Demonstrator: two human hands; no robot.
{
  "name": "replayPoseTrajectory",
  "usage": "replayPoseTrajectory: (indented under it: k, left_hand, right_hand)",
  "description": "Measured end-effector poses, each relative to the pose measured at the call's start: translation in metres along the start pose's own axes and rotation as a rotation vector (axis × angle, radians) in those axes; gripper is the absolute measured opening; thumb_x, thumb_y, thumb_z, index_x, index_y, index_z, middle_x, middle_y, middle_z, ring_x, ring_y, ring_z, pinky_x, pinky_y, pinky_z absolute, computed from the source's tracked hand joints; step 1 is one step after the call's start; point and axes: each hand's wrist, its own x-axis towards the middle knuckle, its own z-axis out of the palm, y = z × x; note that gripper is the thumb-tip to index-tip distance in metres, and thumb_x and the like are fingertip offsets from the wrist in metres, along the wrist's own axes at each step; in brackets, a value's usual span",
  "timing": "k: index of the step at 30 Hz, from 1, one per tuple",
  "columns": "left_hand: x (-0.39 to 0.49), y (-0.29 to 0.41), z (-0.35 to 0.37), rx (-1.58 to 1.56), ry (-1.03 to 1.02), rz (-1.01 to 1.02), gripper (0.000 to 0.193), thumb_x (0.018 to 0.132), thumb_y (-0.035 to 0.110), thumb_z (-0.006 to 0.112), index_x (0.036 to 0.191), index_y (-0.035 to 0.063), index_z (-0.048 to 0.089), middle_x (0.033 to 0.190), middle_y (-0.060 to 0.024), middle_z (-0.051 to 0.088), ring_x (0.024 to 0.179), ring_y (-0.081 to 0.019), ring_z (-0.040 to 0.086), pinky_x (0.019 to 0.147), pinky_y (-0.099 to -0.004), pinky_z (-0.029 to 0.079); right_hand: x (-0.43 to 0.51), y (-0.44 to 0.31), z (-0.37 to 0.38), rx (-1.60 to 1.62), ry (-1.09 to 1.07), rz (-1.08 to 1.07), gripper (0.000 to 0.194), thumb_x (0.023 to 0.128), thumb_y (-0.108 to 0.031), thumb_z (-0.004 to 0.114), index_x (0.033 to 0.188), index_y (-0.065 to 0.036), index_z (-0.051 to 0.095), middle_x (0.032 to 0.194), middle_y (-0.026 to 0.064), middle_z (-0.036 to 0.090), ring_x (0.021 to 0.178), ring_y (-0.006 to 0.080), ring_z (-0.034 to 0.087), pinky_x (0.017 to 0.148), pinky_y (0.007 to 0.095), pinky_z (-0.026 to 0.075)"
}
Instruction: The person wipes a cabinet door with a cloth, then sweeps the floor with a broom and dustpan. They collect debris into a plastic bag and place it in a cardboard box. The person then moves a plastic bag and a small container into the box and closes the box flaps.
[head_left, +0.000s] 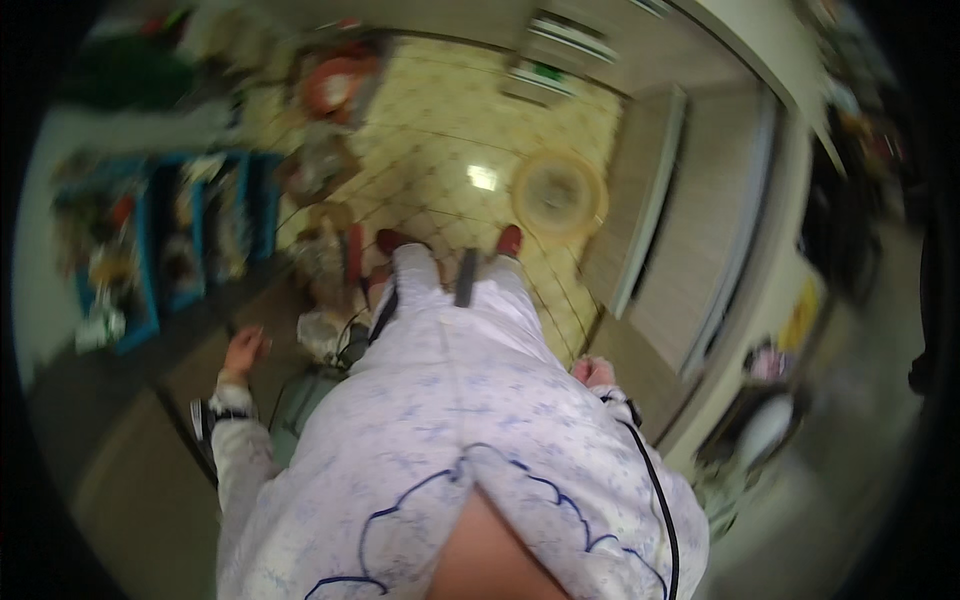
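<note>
My left hand (244, 351) hangs at my left side over a brown surface, fingers loosely curled, with nothing seen in it; a dark strap with a device is on that wrist. My right hand (592, 370) is beside my right hip, near the cabinet, its fingers curled; blur hides whether it holds anything. A black cable (660, 487) runs down from the right wrist's strap along my patterned top. Before my feet and to the right, a round tan basin (559, 191) rests on the tiled floor.
A blue shelf unit (199, 232) full of items stands at the left, with bags and boxes on the floor beside it. Drawers (667, 202) of the right-hand cabinet jut out below the counter (799, 150). An orange-red round object (334, 82) is at the back left.
</note>
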Motion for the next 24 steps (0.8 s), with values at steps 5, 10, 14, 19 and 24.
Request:
replayPoseTrajectory:
  k: [5, 10, 14, 19, 24]
  left_hand:
    - [-0.018, 0.034, -0.005, 0.014, 0.079, 0.077, 0.023, 0.088, 0.019, 0.052, 0.103, 0.0015, 0.055, 0.082, -0.0036, 0.06, 0.07, -0.0121, 0.056, 0.064, -0.0245, 0.046]
    - [0.0, -0.008, -0.038, -0.067, 0.169, 0.054, 0.024, 0.088, 0.014, 0.05, 0.106, -0.0002, 0.054, 0.088, -0.0055, 0.061, 0.077, -0.0129, 0.058, 0.068, -0.0248, 0.046]
    - [0.014, -0.052, -0.029, -0.081, 0.192, 0.035, 0.027, 0.086, 0.014, 0.051, 0.108, -0.0007, 0.054, 0.089, -0.0063, 0.061, 0.079, -0.0143, 0.058, 0.07, -0.027, 0.046]
    - [0.027, -0.102, 0.016, -0.211, 0.109, -0.103, 0.029, 0.086, 0.015, 0.051, 0.109, -0.002, 0.053, 0.086, -0.0064, 0.061, 0.078, -0.0148, 0.056, 0.071, -0.028, 0.046]
    - [0.035, -0.169, 0.119, -0.766, 0.183, -0.317, 0.022, 0.087, 0.018, 0.052, 0.099, -0.0006, 0.055, 0.084, -0.0066, 0.059, 0.072, -0.0134, 0.054, 0.066, -0.0256, 0.044]
  right_hand:
    - [0.017, -0.054, 0.197, -0.498, -0.285, -0.177, 0.018, 0.083, -0.026, 0.052, 0.086, -0.008, 0.052, 0.076, 0.0073, 0.058, 0.058, 0.0185, 0.054, 0.051, 0.0316, 0.047]
    - [-0.001, -0.124, 0.408, -0.78, -0.633, -0.361, 0.027, 0.084, -0.025, 0.052, 0.105, -0.009, 0.051, 0.089, 0.009, 0.06, 0.074, 0.0217, 0.06, 0.06, 0.0364, 0.05]
    - [-0.01, -0.109, 0.542, -0.728, -0.611, -0.144, 0.023, 0.083, -0.018, 0.053, 0.104, -0.008, 0.053, 0.09, 0.0102, 0.06, 0.075, 0.0246, 0.061, 0.06, 0.0377, 0.052]
    - [0.029, -0.038, 0.698, -1.148, -0.835, -0.304, 0.014, 0.08, -0.009, 0.055, 0.091, -0.001, 0.055, 0.083, 0.0126, 0.059, 0.068, 0.0279, 0.061, 0.054, 0.0375, 0.053]
    - [0.12, 0.072, 0.822, -1.454, -0.866, -0.474, 0.018, 0.079, -0.021, 0.061, 0.086, -0.005, 0.057, 0.072, 0.0111, 0.06, 0.055, 0.0237, 0.059, 0.047, 0.0379, 0.049]
